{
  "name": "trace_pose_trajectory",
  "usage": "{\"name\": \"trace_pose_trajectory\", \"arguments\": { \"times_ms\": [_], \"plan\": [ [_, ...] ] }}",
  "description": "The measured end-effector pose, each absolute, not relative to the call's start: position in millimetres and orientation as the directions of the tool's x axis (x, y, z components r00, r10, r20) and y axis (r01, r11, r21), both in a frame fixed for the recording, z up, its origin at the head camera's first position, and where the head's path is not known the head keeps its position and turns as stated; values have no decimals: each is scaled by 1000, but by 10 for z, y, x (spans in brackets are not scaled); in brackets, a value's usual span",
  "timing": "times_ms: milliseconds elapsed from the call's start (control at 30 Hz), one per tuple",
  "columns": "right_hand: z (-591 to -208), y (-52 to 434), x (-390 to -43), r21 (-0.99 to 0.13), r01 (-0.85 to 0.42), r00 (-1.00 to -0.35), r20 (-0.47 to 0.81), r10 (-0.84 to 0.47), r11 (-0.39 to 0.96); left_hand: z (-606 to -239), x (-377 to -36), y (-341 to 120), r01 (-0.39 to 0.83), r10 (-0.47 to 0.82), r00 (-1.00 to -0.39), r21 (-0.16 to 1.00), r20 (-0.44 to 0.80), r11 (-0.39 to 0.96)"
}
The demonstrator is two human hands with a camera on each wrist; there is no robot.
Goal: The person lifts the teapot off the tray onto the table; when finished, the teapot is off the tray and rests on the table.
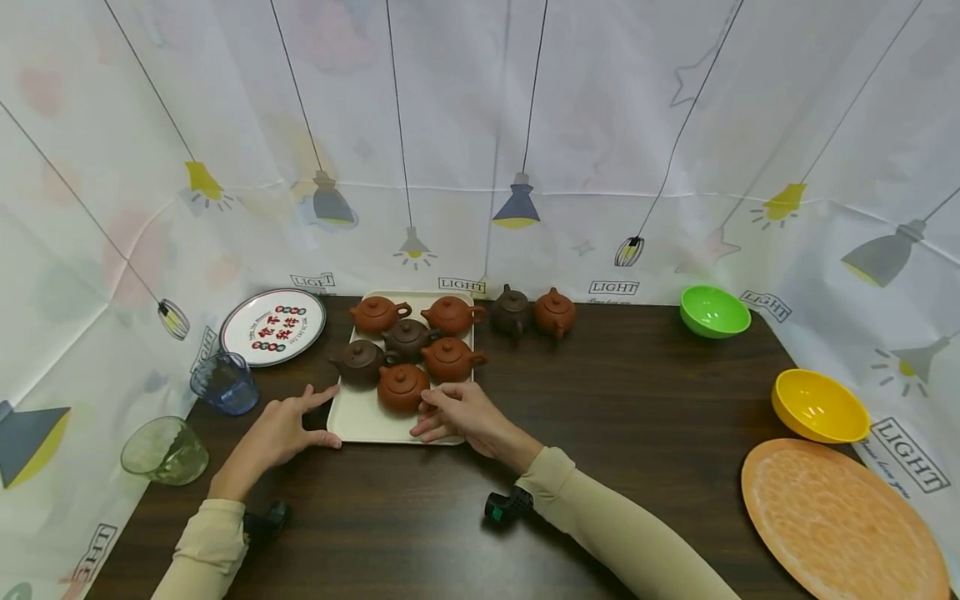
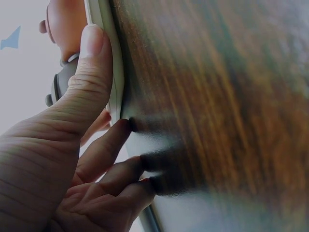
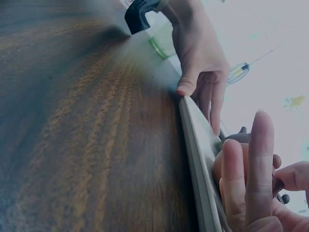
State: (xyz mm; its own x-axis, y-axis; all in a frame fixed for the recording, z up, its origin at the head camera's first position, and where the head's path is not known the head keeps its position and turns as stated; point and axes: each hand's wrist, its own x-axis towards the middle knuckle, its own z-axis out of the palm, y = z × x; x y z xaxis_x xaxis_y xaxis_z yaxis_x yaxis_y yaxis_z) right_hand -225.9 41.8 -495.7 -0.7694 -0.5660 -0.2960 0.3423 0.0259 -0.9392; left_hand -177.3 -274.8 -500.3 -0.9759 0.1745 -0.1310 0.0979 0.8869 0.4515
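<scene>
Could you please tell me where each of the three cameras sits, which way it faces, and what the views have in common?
Head: worn high, facing forward and down at the dark table; shows both forearms, left hand and right hand at the cream tray of teapots.
Left wrist: low at the table, facing along the left hand, thumb on the tray's edge.
Right wrist: low, facing along the tray's edge; shows right fingers and the left hand opposite.
Shared: tray, table and left hand appear in all three.

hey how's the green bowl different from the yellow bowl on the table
The green bowl sits at the table's far edge by the curtain; the yellow bowl sits nearer, beside the orange plate. The green one looks smaller, though it is also farther off. Both are upright, look empty, and lie away from both hands.
</scene>
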Motion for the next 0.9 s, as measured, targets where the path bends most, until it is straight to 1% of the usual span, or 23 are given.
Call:
{"name": "trace_pose_trajectory", "arguments": {
  "times_ms": [267,533,700,900],
  "plan": [
    [-4916,459,-2242,-945,327,-775,-273,-570,8,-5005,-1776,-2757,91,169,-976,449,-137,889],
    [-4650,637,-2289,-962,274,-795,-229,-561,4,-4998,-1774,-2768,95,167,-978,446,-124,890],
    [-4505,934,-2386,-970,242,-832,-204,-516,-7,-5000,-1769,-2759,94,168,-978,452,-125,887],
    [-4408,1508,-2513,-977,208,-890,-174,-421,-37,-4984,-1759,-2745,99,173,-977,453,-125,886]
  ]
}}
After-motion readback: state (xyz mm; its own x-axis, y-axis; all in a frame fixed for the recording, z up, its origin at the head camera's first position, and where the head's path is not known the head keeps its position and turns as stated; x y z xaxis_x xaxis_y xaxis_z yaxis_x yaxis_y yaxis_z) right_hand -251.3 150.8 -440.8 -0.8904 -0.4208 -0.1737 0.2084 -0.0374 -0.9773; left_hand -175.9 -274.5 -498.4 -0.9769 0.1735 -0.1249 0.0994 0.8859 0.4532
